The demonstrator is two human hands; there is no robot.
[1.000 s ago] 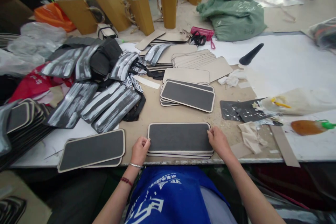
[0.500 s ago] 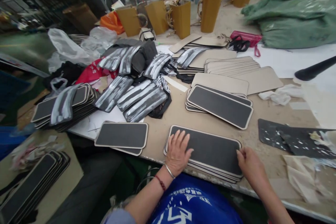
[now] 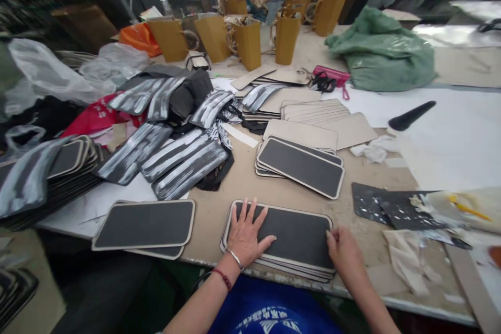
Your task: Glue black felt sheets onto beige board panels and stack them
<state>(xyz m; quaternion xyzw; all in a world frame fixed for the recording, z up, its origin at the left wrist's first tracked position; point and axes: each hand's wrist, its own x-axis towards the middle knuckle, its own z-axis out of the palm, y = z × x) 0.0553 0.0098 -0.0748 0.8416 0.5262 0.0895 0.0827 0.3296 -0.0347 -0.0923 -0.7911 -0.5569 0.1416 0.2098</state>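
Observation:
A stack of dark rectangular panels (image 3: 291, 232) with rounded corners and pale borders lies near the table's front edge. My left hand (image 3: 246, 235) rests on the left part of the top panel, palm down with fingers spread. At the stack's right end, my right hand (image 3: 344, 250) is closed, thumb and forefinger pinching the top panel's edge; the other fingers are curled. To the left lie two similar panels (image 3: 144, 224), one partly over the other. Behind the stack is another pile of dark panels (image 3: 301, 164).
White-streaked dark strips (image 3: 190, 169) cover a heap at left. Beige boards (image 3: 313, 133), a green sack (image 3: 385, 52) and mustard-coloured bags (image 3: 248, 44) stand farther back, with a person handling one. A black-handled tool (image 3: 413, 116) and stained dark pieces (image 3: 391, 206) lie right.
The camera view has swung to the right and up, so the table's contents appear farther left. Both hands stay at the same stack, the left fingers spread slightly wider.

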